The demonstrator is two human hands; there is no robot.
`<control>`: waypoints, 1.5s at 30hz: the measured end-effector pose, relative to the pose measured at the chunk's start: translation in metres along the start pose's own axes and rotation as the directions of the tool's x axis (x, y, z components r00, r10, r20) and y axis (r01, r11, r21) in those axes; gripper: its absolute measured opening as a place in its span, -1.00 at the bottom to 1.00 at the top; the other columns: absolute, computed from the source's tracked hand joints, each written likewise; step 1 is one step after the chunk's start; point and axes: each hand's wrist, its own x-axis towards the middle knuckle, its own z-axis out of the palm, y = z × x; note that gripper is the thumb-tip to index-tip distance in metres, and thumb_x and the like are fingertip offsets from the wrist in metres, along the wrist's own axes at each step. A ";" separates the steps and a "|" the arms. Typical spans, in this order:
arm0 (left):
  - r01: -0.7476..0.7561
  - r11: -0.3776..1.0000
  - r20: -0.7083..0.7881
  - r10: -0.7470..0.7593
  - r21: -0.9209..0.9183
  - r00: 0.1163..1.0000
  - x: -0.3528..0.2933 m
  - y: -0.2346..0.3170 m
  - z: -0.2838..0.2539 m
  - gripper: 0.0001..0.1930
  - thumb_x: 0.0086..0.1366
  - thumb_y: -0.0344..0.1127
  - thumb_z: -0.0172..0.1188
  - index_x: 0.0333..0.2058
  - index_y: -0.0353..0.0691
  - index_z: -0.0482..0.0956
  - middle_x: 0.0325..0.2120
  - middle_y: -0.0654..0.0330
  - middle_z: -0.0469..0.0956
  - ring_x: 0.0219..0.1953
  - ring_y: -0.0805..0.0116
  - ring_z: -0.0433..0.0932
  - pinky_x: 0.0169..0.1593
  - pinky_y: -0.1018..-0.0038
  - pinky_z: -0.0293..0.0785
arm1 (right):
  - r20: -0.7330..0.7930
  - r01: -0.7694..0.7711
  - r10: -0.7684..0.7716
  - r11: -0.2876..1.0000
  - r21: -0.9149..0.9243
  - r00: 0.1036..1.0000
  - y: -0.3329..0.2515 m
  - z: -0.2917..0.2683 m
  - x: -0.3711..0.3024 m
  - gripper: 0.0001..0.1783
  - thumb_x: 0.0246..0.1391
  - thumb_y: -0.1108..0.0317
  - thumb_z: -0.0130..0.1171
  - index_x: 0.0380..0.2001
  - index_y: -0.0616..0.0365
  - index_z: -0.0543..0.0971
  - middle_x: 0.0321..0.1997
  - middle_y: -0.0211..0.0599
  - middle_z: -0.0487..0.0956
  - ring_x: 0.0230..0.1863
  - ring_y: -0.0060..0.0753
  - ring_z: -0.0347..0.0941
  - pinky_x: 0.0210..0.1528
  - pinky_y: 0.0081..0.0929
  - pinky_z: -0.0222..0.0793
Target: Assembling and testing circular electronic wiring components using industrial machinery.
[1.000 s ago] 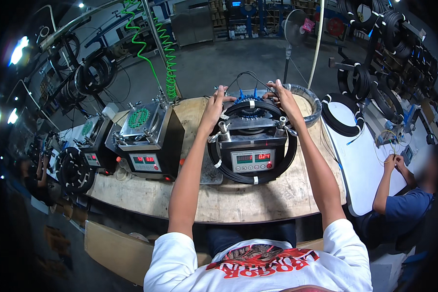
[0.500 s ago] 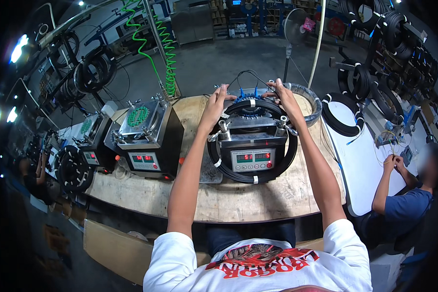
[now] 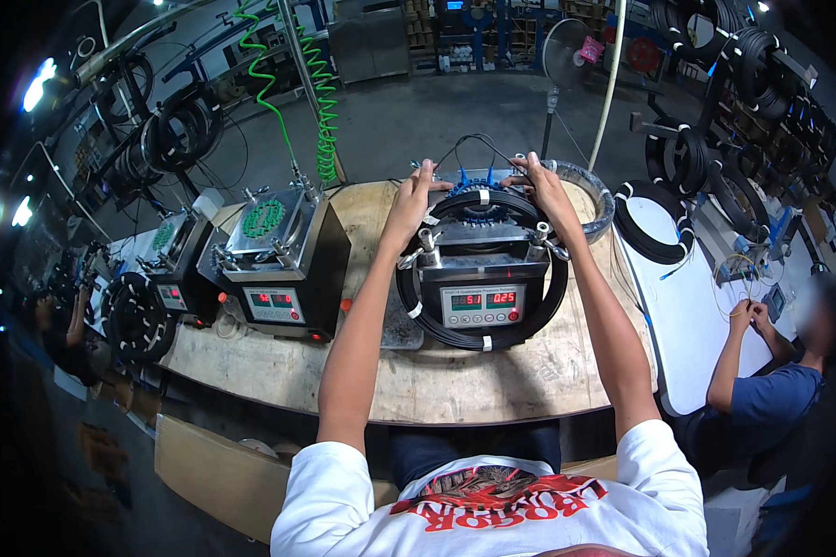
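Observation:
A tabletop machine with a metal top and a red digital display (image 3: pixel 482 304) stands in front of me. A coil of black cable (image 3: pixel 555 306), bound with white ties, hangs around it. Blue connectors (image 3: pixel 489 176) stand upright on the round fixture at its top, and a thin black cable (image 3: pixel 475 137) arches above them. My left hand (image 3: pixel 412 204) rests at the fixture's left side, fingers apart and pointing inward. Opposite it, my right hand (image 3: pixel 542 190) is at the right side, its fingers likewise spread. Neither hand visibly grips anything; the fingertips' exact contact is hard to make out.
Two similar machines with green round fixtures (image 3: pixel 264 219) stand to the left on the wooden table (image 3: pixel 437 390). A wrapped clear coil (image 3: pixel 599 204) lies behind right. Another person (image 3: pixel 771 390) handles thin yellow cable at a white table (image 3: pixel 683 371). Green spiral hoses (image 3: pixel 326 139) hang behind.
My hands stay nearly in place at both sides of the fixture. The digits on the machines' displays have changed. The view has shifted very slightly.

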 end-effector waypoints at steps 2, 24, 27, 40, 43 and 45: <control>-0.068 0.998 0.011 0.067 0.013 0.998 0.001 -0.001 -0.001 -0.15 0.47 0.34 -0.25 0.23 -0.47 0.35 -0.18 0.07 0.71 0.20 0.26 0.44 0.37 0.36 0.09 | -0.025 0.034 -0.034 0.999 0.006 0.999 0.000 0.002 -0.001 -0.17 0.39 -0.31 -0.34 0.16 0.25 0.52 -0.28 -0.28 0.70 -0.32 -0.59 0.41 -0.21 -0.57 0.27; -0.034 0.999 0.074 0.032 0.023 0.997 0.002 -0.002 -0.002 -0.20 0.45 0.36 -0.28 0.13 -0.32 0.49 -0.13 0.15 0.69 0.09 0.32 0.48 0.24 0.25 0.24 | -0.048 0.047 -0.043 0.995 0.083 0.998 0.001 0.004 -0.001 -0.21 0.41 -0.27 -0.28 0.15 0.27 0.52 -0.31 -0.28 0.68 -0.40 -0.59 0.45 -0.31 -0.64 0.29; -0.045 0.999 0.009 0.045 0.002 0.999 -0.002 0.001 0.001 -0.19 0.46 0.34 -0.21 0.05 -0.43 0.54 -0.20 0.05 0.70 0.09 0.26 0.50 0.30 0.36 0.20 | -0.077 0.088 -0.088 0.996 -0.008 0.993 0.003 0.003 0.000 -0.19 0.40 -0.28 -0.26 0.14 0.31 0.52 -0.29 -0.22 0.69 -0.29 -0.54 0.51 -0.15 -0.60 0.34; -0.038 0.996 0.067 0.032 0.080 0.997 0.003 -0.004 -0.004 -0.20 0.46 0.36 -0.30 0.12 -0.31 0.52 -0.09 0.09 0.68 0.12 0.24 0.49 0.25 0.22 0.20 | -0.006 0.103 -0.103 0.994 -0.020 0.995 0.013 0.000 0.008 -0.22 0.40 -0.24 -0.22 0.09 0.35 0.54 -0.26 -0.19 0.70 0.00 -0.41 0.53 0.26 -0.41 0.20; -0.036 0.997 0.051 0.032 0.069 0.998 -0.001 0.002 -0.001 -0.20 0.46 0.35 -0.26 0.05 -0.36 0.57 -0.14 0.05 0.69 0.08 0.22 0.53 0.25 0.27 0.25 | -0.017 0.044 -0.043 0.999 0.015 0.999 0.009 0.000 0.005 -0.24 0.40 -0.23 -0.21 0.10 0.31 0.54 -0.27 -0.21 0.70 -0.03 -0.42 0.53 0.23 -0.41 0.22; -0.030 0.998 0.028 0.028 0.062 0.999 -0.002 0.003 -0.001 -0.19 0.45 0.35 -0.24 -0.01 -0.40 0.61 -0.19 0.01 0.70 0.04 0.21 0.57 0.24 0.33 0.30 | -0.033 0.070 -0.069 0.997 0.020 0.997 0.011 0.000 0.005 -0.25 0.40 -0.24 -0.20 0.11 0.29 0.54 -0.29 -0.23 0.70 -0.08 -0.46 0.51 0.16 -0.44 0.27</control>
